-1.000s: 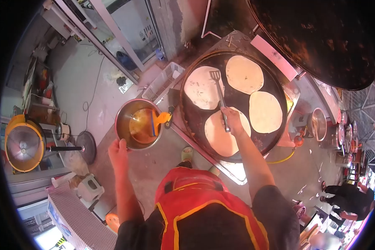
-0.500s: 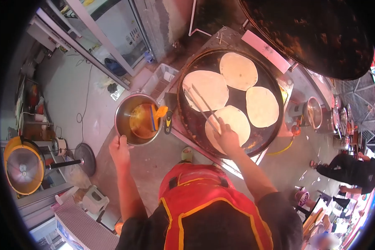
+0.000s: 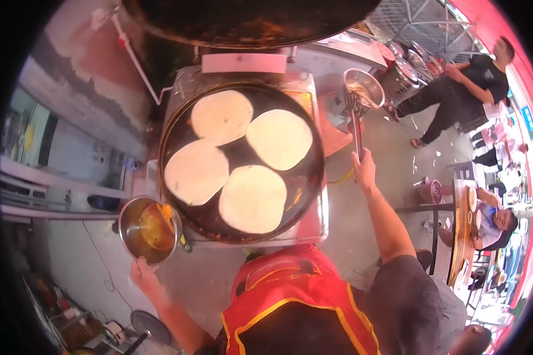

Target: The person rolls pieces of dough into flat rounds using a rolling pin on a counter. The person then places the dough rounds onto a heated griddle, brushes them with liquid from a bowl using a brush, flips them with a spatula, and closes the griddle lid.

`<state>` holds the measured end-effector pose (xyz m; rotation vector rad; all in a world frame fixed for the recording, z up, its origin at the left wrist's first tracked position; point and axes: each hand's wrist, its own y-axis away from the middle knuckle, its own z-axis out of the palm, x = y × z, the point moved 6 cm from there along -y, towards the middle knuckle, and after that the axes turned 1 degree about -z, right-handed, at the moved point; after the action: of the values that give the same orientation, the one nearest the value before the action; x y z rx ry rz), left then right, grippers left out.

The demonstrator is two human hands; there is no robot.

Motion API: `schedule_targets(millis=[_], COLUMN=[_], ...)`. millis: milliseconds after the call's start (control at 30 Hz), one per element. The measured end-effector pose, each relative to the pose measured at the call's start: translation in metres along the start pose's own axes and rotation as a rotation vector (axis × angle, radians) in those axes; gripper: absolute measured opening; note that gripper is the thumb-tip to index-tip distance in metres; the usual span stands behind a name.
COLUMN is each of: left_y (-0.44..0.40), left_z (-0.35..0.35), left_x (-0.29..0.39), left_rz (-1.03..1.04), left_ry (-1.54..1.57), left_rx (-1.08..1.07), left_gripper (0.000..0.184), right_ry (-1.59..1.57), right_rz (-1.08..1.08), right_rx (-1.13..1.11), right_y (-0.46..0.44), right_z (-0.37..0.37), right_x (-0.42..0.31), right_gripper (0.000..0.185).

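My left hand grips the edge of a metal pot of orange-brown oil. An orange-headed brush leans inside that pot. On the other side, my right hand is closed round long metal tongs. Their far end reaches over a second metal pot; whether the tips touch anything in it I cannot tell. Between my hands is a round black griddle with several pale flatbreads lying flat on it, among them a near one and a far one.
A large dark lid is raised behind the griddle. Lidded pots stand at the back right. A person in black is beyond them, and another person sits at a wooden table on the right.
My right hand has taken the tongs off the near flatbread and across to the right-hand pot. My left hand still holds the oil pot. The view has turned to the right.
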<state>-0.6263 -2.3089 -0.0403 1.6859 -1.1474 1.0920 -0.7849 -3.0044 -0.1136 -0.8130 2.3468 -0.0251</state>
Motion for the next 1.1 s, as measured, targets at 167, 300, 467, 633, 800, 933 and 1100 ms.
schedule_targets(millis=[167,300,467,633,800,933,1100], left_y=[0.010,0.029,0.056,0.071,0.069,0.074,0.033], left_z=[0.051,0.091,0.152,0.188,0.210,0.274,0.291], left_x=[0.018,0.014,0.032,0.042,0.052,0.099,0.083], left_rz=[0.008,0.021,0.002,-0.098,-0.035,0.046,0.279], left_ry=[0.029,0.112,0.028,0.040,-0.070,-0.053,-0.409], left_rx=[-0.015,0.086,0.139,0.118,-0.137,-0.063,-0.426], left_gripper=[0.020,0.021,0.021,0.020,0.021,0.022,0.042], right_ry=[0.056,0.144,0.231,0.261,0.181,-0.519,-0.755], right_rz=[0.122,0.099,0.093,0.171,-0.108,-0.476,-0.762], right_rx=[0.048,0.127,0.121,0.076,0.260,-0.429,-0.568], right_y=[-0.128,-0.222,-0.290,-0.314,-0.294,-0.206,-0.040], right_z=[0.005,0.040,0.075,0.094,0.054,0.046,0.044], right_x=[0.041,0.062,0.080,0.101,0.052,-0.070,-0.183], right_gripper=[0.054,0.063,0.069,0.069,0.062,0.055,0.079])
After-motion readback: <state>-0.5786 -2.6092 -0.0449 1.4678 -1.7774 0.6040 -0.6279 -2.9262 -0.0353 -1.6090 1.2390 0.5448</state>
